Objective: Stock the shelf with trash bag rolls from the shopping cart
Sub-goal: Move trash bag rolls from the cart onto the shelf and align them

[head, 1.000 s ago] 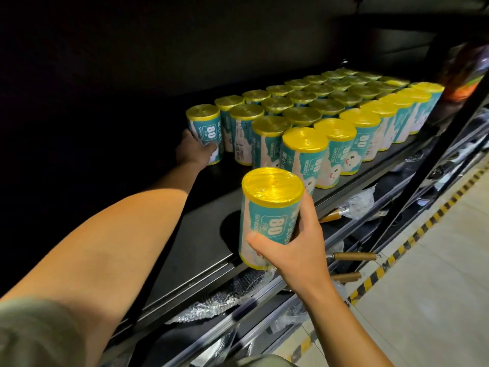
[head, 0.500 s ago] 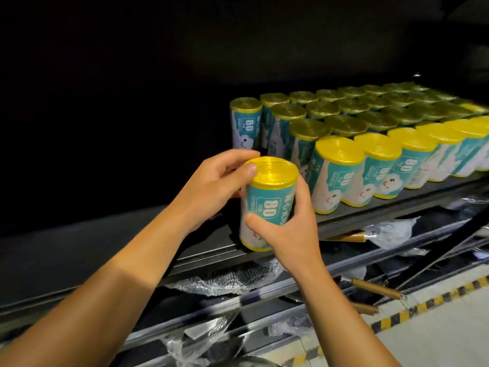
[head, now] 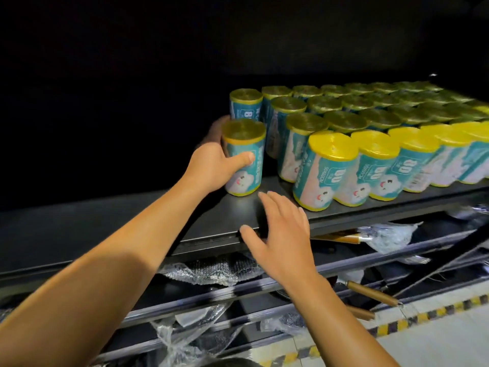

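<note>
Now that the right hand [head: 283, 234] has let go and hangs spread and empty, the left hand [head: 214, 165] grips the teal, yellow-capped trash bag roll [head: 244, 157], standing it on the black metal shelf [head: 148, 221] beside the stocked rows [head: 370, 144]; placement looks nearly complete.

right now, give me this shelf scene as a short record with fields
left hand: grips one trash bag roll, upright on the shelf
right hand: open, holds nothing, over the shelf's front edge
stocked rolls: upright in rows, right of the held roll
gap: held roll stands apart from the front row
below: bubble wrap
</note>
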Demonstrator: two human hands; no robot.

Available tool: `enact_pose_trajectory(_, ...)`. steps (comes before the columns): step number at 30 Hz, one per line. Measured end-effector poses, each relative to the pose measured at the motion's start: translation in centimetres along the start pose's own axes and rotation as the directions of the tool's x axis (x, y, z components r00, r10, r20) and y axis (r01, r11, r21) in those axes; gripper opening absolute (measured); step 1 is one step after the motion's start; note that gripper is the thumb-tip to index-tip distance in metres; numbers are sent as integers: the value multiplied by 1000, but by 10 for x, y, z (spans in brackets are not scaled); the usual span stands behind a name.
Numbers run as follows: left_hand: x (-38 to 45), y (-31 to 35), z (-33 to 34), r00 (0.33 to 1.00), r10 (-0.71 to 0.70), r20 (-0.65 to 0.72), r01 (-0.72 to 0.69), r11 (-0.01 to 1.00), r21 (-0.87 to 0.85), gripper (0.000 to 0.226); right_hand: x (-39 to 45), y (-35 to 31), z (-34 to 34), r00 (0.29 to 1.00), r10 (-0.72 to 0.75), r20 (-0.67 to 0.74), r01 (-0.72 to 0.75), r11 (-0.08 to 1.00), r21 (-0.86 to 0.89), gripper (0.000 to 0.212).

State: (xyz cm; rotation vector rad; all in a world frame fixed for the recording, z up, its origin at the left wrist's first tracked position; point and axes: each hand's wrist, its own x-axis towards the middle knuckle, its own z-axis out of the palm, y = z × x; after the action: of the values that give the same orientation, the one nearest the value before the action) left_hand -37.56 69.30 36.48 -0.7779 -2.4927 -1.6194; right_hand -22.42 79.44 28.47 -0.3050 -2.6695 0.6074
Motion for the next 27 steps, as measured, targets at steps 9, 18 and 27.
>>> enact_pose_trajectory(9, 66, -14, 30, 1000, 5, 2, -5, 999, 42, 86, -10, 7, 1, 989, -54, 140, 89, 962, -256, 84)
enact_pose_trajectory(18, 82, -18, 45, 997, 40, -59, -38, 999, 24, 79, -13, 5, 8, 997, -18, 79, 39, 963, -265, 79)
enact_pose_trajectory(27, 90, -18, 43, 1000, -5, -31, 6, 999, 37, 84, -14, 4, 4, 994, -22, 106, 43, 979, -201, 87)
